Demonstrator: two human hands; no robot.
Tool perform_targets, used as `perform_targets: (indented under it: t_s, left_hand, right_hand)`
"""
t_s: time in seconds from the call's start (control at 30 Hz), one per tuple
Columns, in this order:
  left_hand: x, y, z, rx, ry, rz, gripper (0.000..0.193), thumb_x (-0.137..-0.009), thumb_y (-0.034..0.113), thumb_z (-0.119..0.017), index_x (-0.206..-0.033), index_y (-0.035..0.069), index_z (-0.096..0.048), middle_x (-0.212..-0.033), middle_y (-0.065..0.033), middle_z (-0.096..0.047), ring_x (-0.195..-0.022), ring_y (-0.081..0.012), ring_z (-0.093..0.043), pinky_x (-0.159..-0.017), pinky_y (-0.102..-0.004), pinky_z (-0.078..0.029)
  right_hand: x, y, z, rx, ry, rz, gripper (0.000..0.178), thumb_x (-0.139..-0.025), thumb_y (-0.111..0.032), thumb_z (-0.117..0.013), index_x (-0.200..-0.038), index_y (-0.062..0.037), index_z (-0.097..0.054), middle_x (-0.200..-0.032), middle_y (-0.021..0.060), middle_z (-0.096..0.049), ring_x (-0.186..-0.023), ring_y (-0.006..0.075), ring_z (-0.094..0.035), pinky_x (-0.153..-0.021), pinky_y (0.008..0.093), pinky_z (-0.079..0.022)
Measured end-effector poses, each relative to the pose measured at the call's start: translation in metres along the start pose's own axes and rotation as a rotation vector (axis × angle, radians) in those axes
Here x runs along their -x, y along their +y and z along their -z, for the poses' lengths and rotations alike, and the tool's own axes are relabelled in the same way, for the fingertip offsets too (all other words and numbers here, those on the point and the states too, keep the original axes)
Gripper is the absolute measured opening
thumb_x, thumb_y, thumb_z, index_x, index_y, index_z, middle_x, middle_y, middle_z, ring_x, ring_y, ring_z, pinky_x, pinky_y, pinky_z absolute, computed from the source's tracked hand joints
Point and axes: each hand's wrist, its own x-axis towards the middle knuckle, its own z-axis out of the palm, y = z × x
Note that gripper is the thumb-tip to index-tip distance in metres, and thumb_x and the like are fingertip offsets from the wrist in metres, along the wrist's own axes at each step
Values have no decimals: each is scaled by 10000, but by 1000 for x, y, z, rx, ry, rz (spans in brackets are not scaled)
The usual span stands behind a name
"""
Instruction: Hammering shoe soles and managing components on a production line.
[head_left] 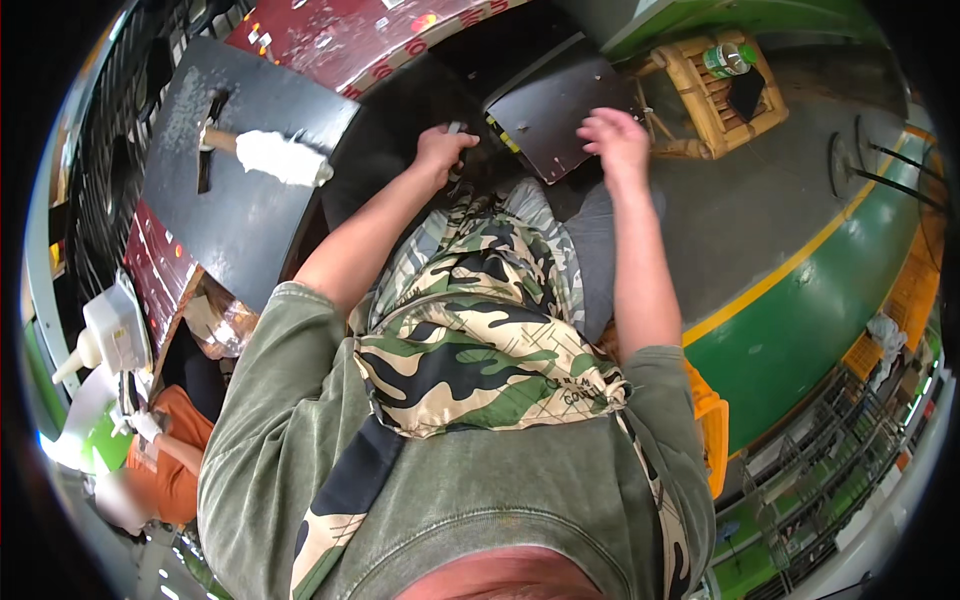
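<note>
My left hand is closed round a slim grey tool; its ends poke out above and below the fist, and its kind cannot be made out. Right of it lies a dark flat-topped block or panel, with a yellow-and-black strip along its left edge. Over that panel's right side hovers my right hand, open, fingers loosely bent and apart, slightly blurred; whether it touches the panel cannot be told. A camouflage apron covers my front and lap.
On the grey-black table at left lies a hammer, its handle wrapped in white. A bamboo stool at right bears a green-capped bottle and a dark flat device. A co-worker in orange works at lower left.
</note>
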Motion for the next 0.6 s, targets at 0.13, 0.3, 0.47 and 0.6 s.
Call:
perform_targets:
  t_s: [0.13,0.3,0.47,0.6]
  left_hand:
    - [-54,-34,-32,-159,38,101,275,-758,130,-763,-979,-2,-667,-793,-46,-647,-581,-155,-547,-493,-325,-419]
    - [-110,-84,-36,-183,152,52,300,-899,239,-654,-1087,8,-687,-1027,-93,-702,-860,-197,-644,-714,-360,-505]
    - [-186,-123,24,-219,18,232,378,-1001,341,-544,-1315,135,-586,-1183,-60,-680,-965,-164,-635,-898,-355,-472]
    - [-215,-116,-21,-260,-68,292,363,-1005,339,-536,-1299,133,-588,-1143,-53,-676,-925,-161,-622,-876,-351,-471]
  right_hand:
    - [-71,-2,74,132,231,124,181,-906,-34,-631,-1077,5,-678,-901,78,-705,-796,150,-688,-678,258,-529]
    - [-153,30,112,428,89,59,235,-875,-126,-673,-1089,-40,-714,-918,75,-721,-829,144,-670,-727,302,-524]
    - [-213,50,86,387,-328,-148,248,-840,-161,-679,-1058,-58,-740,-961,76,-735,-873,164,-670,-713,316,-519]
    - [-239,72,74,570,-643,-121,319,-847,-154,-682,-1147,-48,-703,-1062,106,-721,-985,209,-654,-847,359,-521]
